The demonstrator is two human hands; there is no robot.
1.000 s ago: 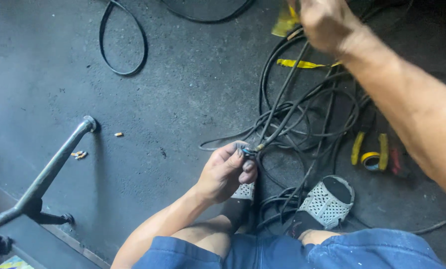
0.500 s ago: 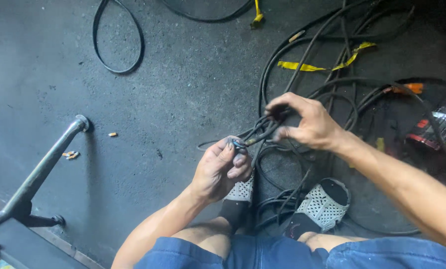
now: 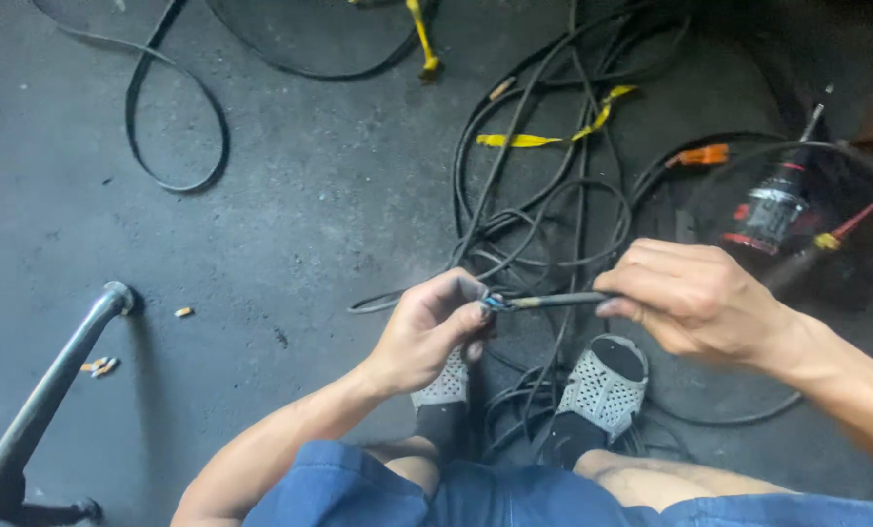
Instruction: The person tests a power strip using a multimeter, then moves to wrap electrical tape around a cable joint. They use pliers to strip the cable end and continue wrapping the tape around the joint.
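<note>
The left hand point(image 3: 427, 332) pinched the stripped end of a black cable point(image 3: 554, 301), fingertips closed tight on it, while the right hand point(image 3: 690, 298) gripped the same cable just beside, fingers wrapped round it. The cable ran level between both hands, above the grey shoes point(image 3: 602, 385) (perforated ones). A tangle of black cables point(image 3: 534, 195) lay on the floor point(image 3: 290, 215) beyond.

The left hand point(image 3: 435, 330) pinches the stripped end of a black cable point(image 3: 554, 301), and the right hand point(image 3: 688, 296) grips that cable just beside it. Below them on the floor point(image 3: 310, 215) lie tangled black cables point(image 3: 544, 195) and two grey perforated shoes point(image 3: 604, 383).
</note>
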